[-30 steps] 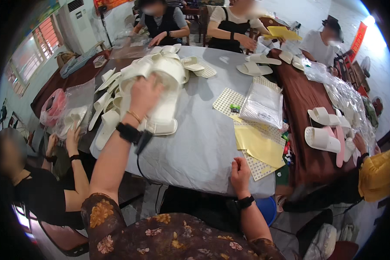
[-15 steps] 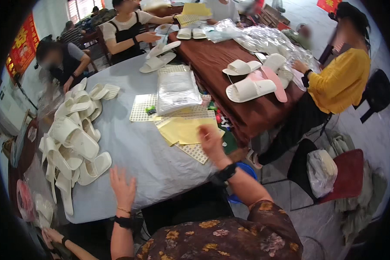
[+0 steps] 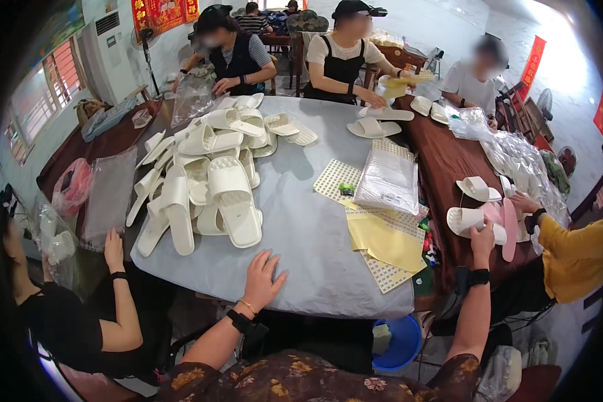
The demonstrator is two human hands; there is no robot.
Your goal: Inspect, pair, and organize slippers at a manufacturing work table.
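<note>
My left hand lies open on the grey-blue covered table, fingers spread near its front edge. Just beyond it is a heap of white slippers. Out to the right, my right hand closes on the near side of a white slipper on the brown-covered table. Its fingertips are partly hidden. Against that slipper lie pink slipper pieces, and another white slipper sits behind.
Between my hands lie yellow sheets, sticker sheets and a stack of clear plastic bags. A blue bin stands below the table edge. Co-workers sit around; a yellow-sleeved person's hand is close to my right hand.
The view has swung left. My right hand has moved from above the yellow sheets out to the white slipper on the brown table. My left hand has come down onto the table cover.
</note>
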